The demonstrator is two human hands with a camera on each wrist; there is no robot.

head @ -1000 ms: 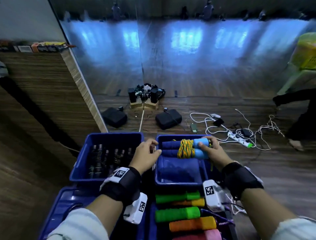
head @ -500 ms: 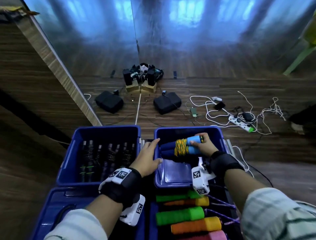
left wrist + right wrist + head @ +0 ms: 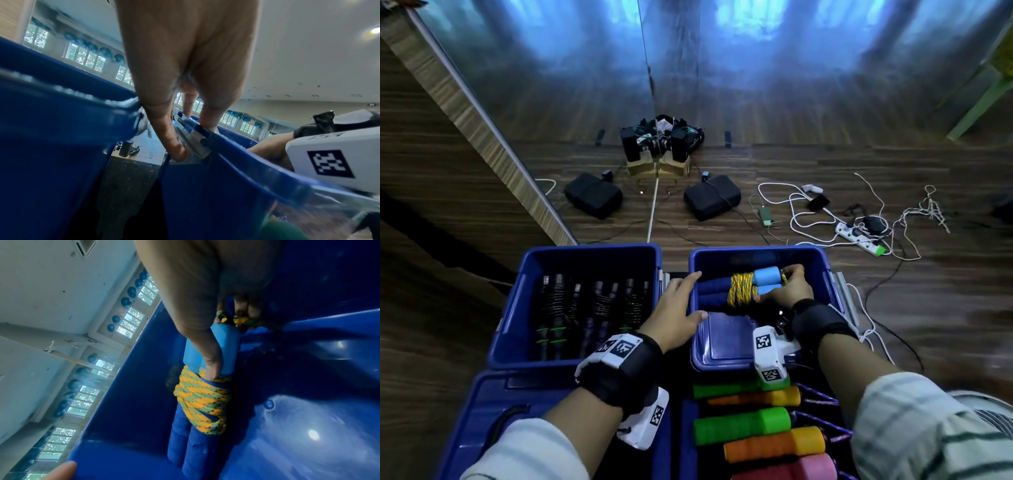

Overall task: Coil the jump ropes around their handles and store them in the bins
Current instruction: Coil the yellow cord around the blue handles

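Note:
A jump rope (image 3: pixel 739 291) with two blue foam handles side by side and yellow-green cord coiled round them lies low inside the right blue bin (image 3: pixel 756 251). My right hand (image 3: pixel 787 291) grips its light-blue handle ends. In the right wrist view the thumb of that right hand (image 3: pixel 224 344) presses on the caps just above the coil of the jump rope (image 3: pixel 201 400), inside the right bin (image 3: pixel 123 402). My left hand (image 3: pixel 681 308) rests on that bin's left rim with its fingers fairly straight. In the left wrist view the left hand (image 3: pixel 191 134) straddles the rim (image 3: pixel 246 162).
The left blue bin (image 3: pixel 589 250) holds several dark coiled ropes (image 3: pixel 585 308). Nearer me lie green (image 3: pixel 743 425), orange (image 3: pixel 774 445) and pink (image 3: pixel 811 467) handled ropes with purple cord. A blue lid (image 3: pixel 517 411) sits at the near left. A power strip (image 3: pixel 859 238) and cables sprawl on the floor beyond.
My right hand has lowered the coiled rope from above the rim down into the right bin. My left hand has come off the handle ends and settled on the rim. My view has tilted down.

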